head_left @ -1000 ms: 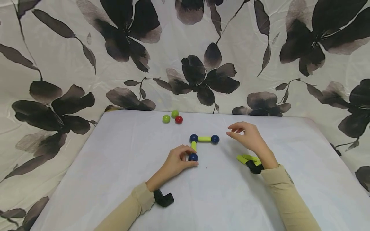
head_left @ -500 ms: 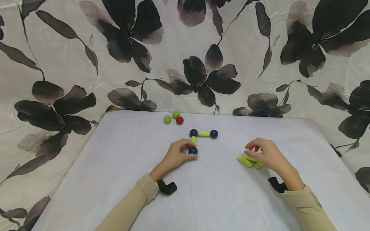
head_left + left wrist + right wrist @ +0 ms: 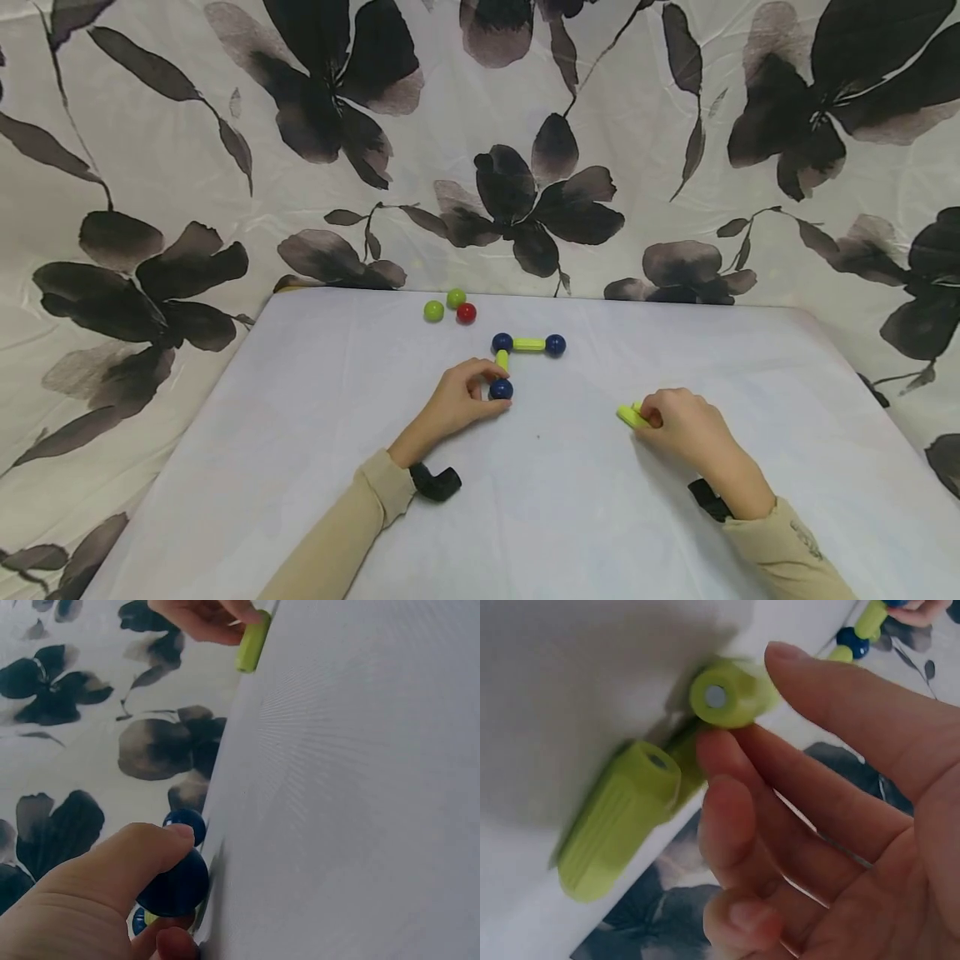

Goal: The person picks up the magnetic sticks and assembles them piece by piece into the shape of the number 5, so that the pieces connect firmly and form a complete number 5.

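My left hand (image 3: 461,396) pinches a blue ball (image 3: 501,389) between thumb and fingers. This ball ends an L-shaped piece of blue balls and yellow-green magnetic sticks lying on the table. One stick (image 3: 502,360) runs from it to a corner ball (image 3: 502,342); another stick (image 3: 529,344) leads right to an end ball (image 3: 555,345). At the right, my right hand (image 3: 690,425) is down at several loose sticks. In the right wrist view its thumb and index finger are round one stick (image 3: 731,694), whose metal end shows. Another stick (image 3: 619,817) lies beside it.
Two green balls (image 3: 433,311) and a red ball (image 3: 466,313) sit near the back edge of the white table (image 3: 337,350). A flowered cloth (image 3: 420,150) hangs behind it. Black straps (image 3: 435,483) show at both wrists.
My right hand has moved right and down to the loose sticks, and its fingers have closed in. My left hand keeps its hold while the L-shaped piece has shifted slightly away from me.
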### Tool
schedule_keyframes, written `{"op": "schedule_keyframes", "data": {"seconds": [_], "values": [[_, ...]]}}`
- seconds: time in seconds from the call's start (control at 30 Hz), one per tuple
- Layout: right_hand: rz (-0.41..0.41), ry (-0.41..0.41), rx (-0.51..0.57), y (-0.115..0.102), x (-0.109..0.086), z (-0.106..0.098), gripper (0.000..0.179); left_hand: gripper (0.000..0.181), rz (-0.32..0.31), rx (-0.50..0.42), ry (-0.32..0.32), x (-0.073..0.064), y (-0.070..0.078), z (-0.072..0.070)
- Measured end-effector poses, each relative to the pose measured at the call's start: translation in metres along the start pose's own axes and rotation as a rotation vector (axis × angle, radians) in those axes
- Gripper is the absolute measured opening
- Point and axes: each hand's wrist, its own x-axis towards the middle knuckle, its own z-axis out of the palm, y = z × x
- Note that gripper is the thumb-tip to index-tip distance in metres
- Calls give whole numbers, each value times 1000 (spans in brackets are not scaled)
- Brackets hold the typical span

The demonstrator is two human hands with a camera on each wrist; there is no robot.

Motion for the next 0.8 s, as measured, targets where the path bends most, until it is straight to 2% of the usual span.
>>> {"op": "schedule_keyframes", "data": {"seconds": [0.43,0.8], "values": [[21,-7,24,-4,1,6,13,36,21,-8,4,0,-2,1],[31,4,83,-13,9,-18,14,36,29,-11,0,-1,-3,0]]}}
